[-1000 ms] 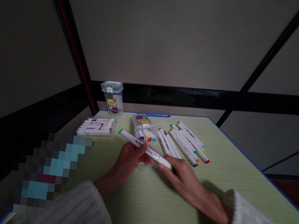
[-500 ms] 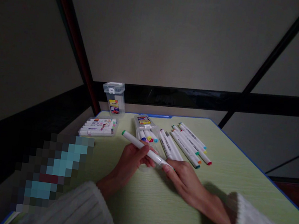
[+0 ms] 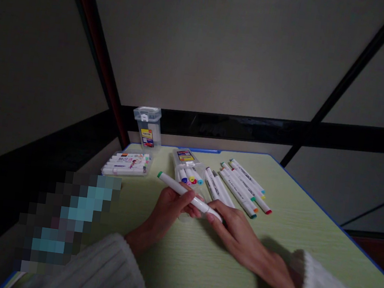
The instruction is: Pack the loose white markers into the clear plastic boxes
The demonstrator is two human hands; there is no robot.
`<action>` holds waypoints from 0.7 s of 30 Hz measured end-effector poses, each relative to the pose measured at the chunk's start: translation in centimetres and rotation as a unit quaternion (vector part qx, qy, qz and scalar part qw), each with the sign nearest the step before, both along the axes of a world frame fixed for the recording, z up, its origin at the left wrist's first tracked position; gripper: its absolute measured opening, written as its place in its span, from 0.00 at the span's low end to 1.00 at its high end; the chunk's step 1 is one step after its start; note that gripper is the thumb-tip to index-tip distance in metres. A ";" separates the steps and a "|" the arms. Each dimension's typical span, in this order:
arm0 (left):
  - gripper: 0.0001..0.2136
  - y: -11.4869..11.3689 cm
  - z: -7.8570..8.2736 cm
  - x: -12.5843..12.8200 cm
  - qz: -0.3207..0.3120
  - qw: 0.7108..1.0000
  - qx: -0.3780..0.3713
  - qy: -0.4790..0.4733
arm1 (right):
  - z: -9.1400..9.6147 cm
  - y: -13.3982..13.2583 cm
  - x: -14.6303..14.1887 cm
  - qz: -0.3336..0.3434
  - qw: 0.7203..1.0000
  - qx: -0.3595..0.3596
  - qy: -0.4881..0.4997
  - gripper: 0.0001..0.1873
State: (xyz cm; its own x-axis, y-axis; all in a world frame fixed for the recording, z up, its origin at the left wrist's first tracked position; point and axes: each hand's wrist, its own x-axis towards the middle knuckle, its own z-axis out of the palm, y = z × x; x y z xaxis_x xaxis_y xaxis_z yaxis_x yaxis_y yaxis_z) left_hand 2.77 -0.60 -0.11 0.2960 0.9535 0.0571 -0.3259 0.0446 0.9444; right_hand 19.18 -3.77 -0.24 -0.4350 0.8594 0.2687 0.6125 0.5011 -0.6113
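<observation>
A white marker pen (image 3: 179, 189) with a green end is held slantwise between both hands above the table. My left hand (image 3: 169, 207) is closed round its middle, thumb on top. At the lower right end, my right hand (image 3: 229, 220) pinches the marker's cap with thumb and fingers. Just behind the hands lies a clear plastic case (image 3: 183, 157) on its side, with several markers (image 3: 192, 178) showing coloured ends in its mouth. Its clear lid is partly hidden by my left hand.
Loose white markers (image 3: 237, 188) lie right of the case. At the back left stands a clear lidded box (image 3: 148, 129), with a flat case of pens (image 3: 126, 163) before it. The green table (image 3: 192, 276) has a blue edge. A blurred-out patch covers the left side.
My right fingers have shifted slightly on the marker's lower end, and more of that end now shows. The left hand keeps its hold. The view has moved very little.
</observation>
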 end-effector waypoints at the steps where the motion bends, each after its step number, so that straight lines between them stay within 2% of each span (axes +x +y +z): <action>1: 0.19 0.0 -0.1 0.0 -0.006 1.000 0.003 0.007 | 0.0 0.0 0.0 0.001 1.000 -0.001 -0.005 0.16; 6: 0.19 -0.2 -0.5 0.2 -0.020 0.999 0.018 0.033 | -0.1 0.2 0.0 0.003 1.000 -0.010 -0.028 0.21; 13: 0.20 -0.4 -0.6 0.2 -0.024 0.999 0.039 0.024 | -0.1 0.0 -0.1 0.027 0.998 -0.013 -0.053 0.25; 21: 0.20 -0.1 -0.8 0.2 -0.033 0.998 0.043 0.044 | -0.1 -0.1 -0.2 0.066 0.996 0.004 -0.058 0.20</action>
